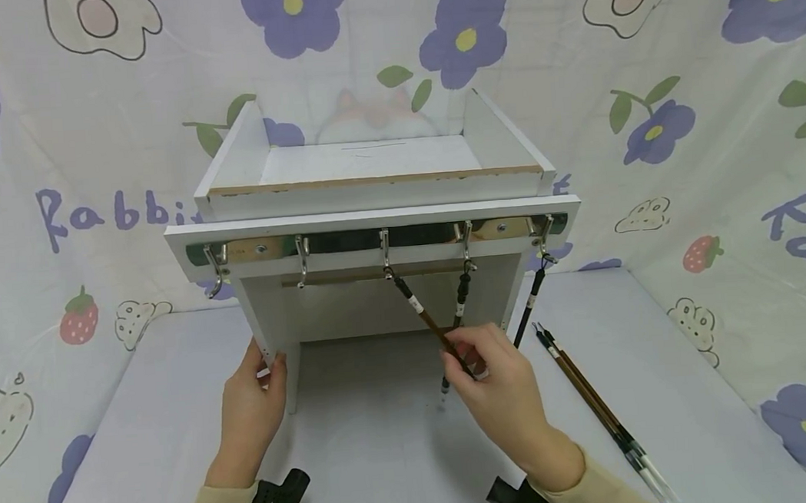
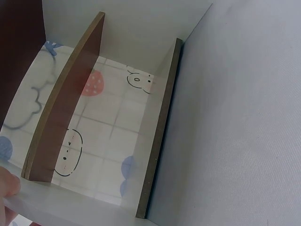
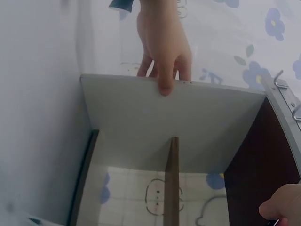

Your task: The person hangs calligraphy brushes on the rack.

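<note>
My right hand [image 1: 506, 407] pinches the dark handle of a paintbrush [image 1: 429, 321]; the brush slants down from the middle hook [image 1: 385, 249] of a metal hook rail [image 1: 333, 242]. That rail runs along the front of a small white shelf unit [image 1: 373, 216]. Two more brushes hang from the hooks to the right, one dark brush [image 1: 461, 292] partly behind my right hand and another black brush [image 1: 532, 301] at the end. My left hand [image 1: 250, 415] grips the edge of the unit's left side panel [image 3: 136, 103], thumb on the inner face in the right wrist view.
Several brushes [image 1: 588, 390] with clear caps lie on the white tabletop [image 1: 687, 357] right of the unit. An open tray-like top [image 1: 370, 161] forms the upper part. Inside runs a crossbar [image 2: 66, 99]. A patterned cloth [image 1: 376, 38] hangs behind.
</note>
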Action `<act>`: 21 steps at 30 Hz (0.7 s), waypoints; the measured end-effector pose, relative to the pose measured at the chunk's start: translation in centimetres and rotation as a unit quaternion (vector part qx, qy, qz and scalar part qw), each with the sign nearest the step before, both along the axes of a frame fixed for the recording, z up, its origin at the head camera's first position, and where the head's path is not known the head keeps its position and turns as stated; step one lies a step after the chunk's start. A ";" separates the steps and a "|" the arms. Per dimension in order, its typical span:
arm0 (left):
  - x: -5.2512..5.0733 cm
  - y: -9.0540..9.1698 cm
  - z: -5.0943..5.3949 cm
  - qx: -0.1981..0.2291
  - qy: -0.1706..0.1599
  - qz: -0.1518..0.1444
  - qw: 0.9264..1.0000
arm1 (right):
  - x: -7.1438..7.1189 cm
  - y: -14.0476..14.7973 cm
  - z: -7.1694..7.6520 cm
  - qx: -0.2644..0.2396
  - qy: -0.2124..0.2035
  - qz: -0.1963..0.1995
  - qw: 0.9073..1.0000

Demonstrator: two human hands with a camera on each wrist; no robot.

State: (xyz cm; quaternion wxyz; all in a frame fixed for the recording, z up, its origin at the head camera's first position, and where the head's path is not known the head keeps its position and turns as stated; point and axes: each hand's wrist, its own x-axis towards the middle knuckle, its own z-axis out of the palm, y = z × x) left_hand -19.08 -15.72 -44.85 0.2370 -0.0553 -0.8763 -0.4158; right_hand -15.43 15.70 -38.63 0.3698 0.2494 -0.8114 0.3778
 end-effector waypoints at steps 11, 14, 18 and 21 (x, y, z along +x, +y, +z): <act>0.1 0.0 0.0 -0.011 -0.002 0.004 1.000 | 0.2 -1.5 -0.9 -0.059 -0.113 0.065 0.990; 0.1 0.0 0.1 -0.011 0.000 0.003 1.000 | 0.1 -2.0 -1.0 -0.093 -0.180 0.090 0.975; 0.1 0.0 0.1 -0.010 0.006 0.003 1.000 | -0.2 -2.6 -1.2 -0.122 -0.234 0.099 0.960; 0.0 0.0 0.1 -0.009 0.010 0.003 1.000 | -0.5 -3.0 -1.5 -0.125 -0.246 0.095 0.957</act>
